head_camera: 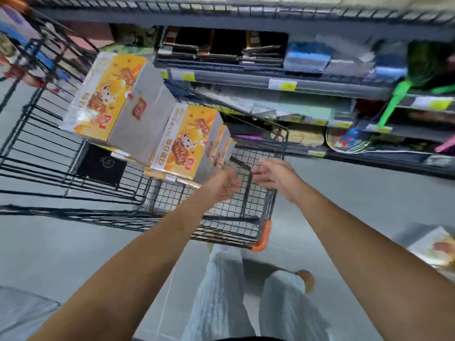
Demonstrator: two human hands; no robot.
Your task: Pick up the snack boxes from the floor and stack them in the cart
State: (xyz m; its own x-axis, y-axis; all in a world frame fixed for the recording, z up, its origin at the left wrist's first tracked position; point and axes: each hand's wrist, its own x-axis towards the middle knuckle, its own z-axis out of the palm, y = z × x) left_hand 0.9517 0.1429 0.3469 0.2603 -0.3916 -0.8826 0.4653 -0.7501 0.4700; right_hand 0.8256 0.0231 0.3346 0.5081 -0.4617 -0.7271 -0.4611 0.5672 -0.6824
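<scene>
A black wire cart (248, 210) with an orange handle corner stands in front of me. Inside it lie yellow-and-silver snack boxes: one large box (115, 99) toward the far end and a row of several upright boxes (187, 141) nearer to me. My left hand (225, 184) hovers open just beside the nearest upright box, fingers relaxed. Over the cart's near end my right hand (273, 174) is open too, holding nothing. Another snack box (433, 249) lies on the floor at the right edge, partly cut off.
Store shelving (270, 82) with price tags and assorted goods runs along the far side of the aisle. A green-handled tool (394, 102) hangs at the right. My legs in light jeans (221, 291) stand behind the cart on the grey floor. A black item (102, 166) lies under the boxes.
</scene>
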